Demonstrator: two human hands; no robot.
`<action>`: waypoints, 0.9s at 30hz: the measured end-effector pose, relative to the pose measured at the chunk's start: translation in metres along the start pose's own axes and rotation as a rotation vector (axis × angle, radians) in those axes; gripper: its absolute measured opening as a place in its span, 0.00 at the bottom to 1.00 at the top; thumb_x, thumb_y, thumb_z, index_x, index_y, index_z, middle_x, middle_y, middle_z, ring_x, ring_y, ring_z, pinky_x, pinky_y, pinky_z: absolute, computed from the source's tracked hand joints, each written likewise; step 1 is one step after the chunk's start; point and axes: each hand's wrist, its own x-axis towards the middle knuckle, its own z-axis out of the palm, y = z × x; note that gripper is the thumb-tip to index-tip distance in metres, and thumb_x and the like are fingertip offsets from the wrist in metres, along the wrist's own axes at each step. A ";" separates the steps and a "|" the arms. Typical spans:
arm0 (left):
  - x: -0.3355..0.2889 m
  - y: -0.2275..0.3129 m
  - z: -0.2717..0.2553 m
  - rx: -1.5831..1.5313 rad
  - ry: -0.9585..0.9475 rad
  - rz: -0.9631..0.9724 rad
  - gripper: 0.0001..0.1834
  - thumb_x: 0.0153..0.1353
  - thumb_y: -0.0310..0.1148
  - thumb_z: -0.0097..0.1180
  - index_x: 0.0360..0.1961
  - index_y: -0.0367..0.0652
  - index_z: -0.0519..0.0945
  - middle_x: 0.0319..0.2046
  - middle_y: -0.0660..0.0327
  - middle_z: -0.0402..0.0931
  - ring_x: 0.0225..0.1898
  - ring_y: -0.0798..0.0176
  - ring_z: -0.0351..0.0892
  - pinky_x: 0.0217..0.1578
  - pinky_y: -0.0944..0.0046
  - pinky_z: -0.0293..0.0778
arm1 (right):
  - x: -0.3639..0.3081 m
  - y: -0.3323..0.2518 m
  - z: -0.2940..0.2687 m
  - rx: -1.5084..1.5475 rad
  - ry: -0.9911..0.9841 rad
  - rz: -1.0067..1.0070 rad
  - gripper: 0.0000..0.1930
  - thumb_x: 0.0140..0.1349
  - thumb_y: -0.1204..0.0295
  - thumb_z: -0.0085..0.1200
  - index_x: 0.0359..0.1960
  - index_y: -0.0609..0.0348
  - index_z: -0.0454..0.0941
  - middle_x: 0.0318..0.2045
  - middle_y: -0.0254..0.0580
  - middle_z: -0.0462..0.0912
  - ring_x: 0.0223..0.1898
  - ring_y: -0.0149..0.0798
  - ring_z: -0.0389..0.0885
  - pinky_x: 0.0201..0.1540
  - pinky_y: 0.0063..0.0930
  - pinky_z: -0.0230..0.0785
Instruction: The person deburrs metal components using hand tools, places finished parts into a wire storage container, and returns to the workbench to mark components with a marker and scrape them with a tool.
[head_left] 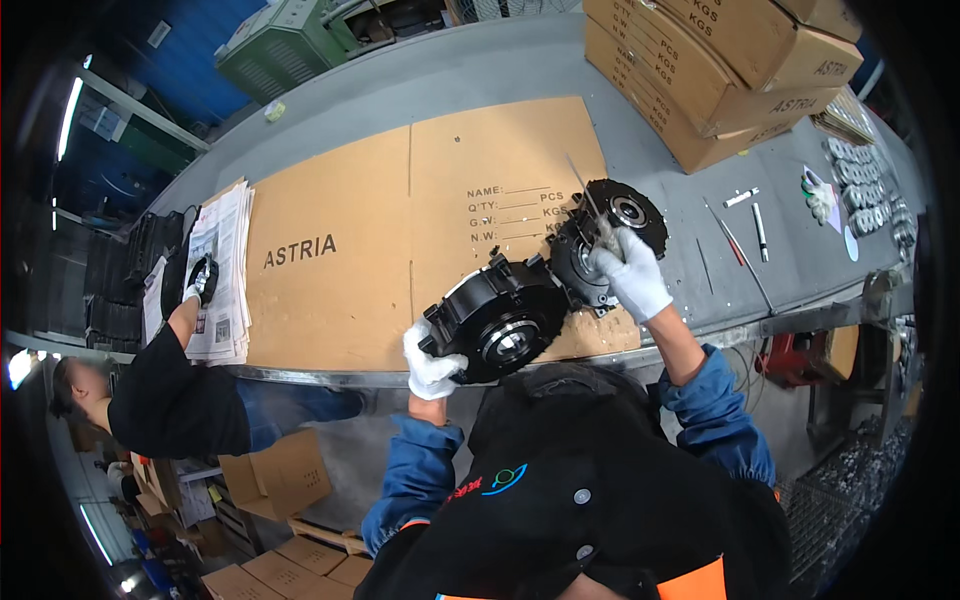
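Observation:
My left hand (432, 365), in a white glove, grips the lower left rim of a black round housing (510, 305) with a metal bearing hub at its centre. The housing leans over the table's front edge. To its right, my gloved right hand (635, 275) is closed around a thin pointed metal rod (577, 178), which points up and away to the left. Under and beside that hand lie a second black round part (640, 208) with a bearing ring and a dark grey metal casting (572, 265). Where the rod's lower end goes is hidden by my fingers.
A flattened cardboard sheet (340, 290) covers the table. Cartons (700, 90) stand back right; a red-handled screwdriver (735, 248), markers (760, 232), a glove (818, 196) and metal parts (860, 190) lie right. At left, a co-worker's hand (192, 293) holds a black ring beside newspapers (225, 240).

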 end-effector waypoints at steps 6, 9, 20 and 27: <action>-0.002 0.000 0.045 -0.664 0.013 -0.137 0.40 0.33 0.28 0.51 0.56 0.29 0.66 0.50 0.46 0.73 0.50 0.49 0.76 0.54 0.55 0.71 | -0.011 0.030 0.007 0.665 -0.270 0.265 0.10 0.62 0.65 0.51 0.42 0.54 0.71 0.26 0.28 0.72 0.22 0.26 0.71 0.16 0.19 0.65; -0.004 -0.010 0.045 -0.783 0.057 -0.162 0.41 0.35 0.30 0.53 0.57 0.29 0.65 0.52 0.45 0.72 0.52 0.48 0.74 0.55 0.53 0.71 | -0.018 0.041 0.008 0.863 -0.364 0.275 0.09 0.62 0.64 0.51 0.41 0.51 0.71 0.24 0.27 0.69 0.20 0.26 0.68 0.16 0.18 0.64; 0.020 0.032 0.016 0.286 -0.121 -0.187 0.32 0.39 0.35 0.62 0.48 0.27 0.74 0.42 0.51 0.78 0.43 0.58 0.79 0.47 0.62 0.72 | -0.009 0.068 0.033 0.461 -0.254 0.175 0.10 0.58 0.71 0.52 0.41 0.55 0.72 0.25 0.26 0.69 0.22 0.22 0.68 0.16 0.16 0.62; 0.029 0.013 0.034 0.687 -0.231 -0.392 0.30 0.34 0.32 0.72 0.42 0.30 0.79 0.31 0.56 0.82 0.32 0.70 0.78 0.38 0.69 0.75 | 0.001 0.053 0.055 0.008 -0.324 0.040 0.11 0.57 0.69 0.55 0.38 0.61 0.72 0.24 0.33 0.72 0.21 0.25 0.68 0.20 0.22 0.62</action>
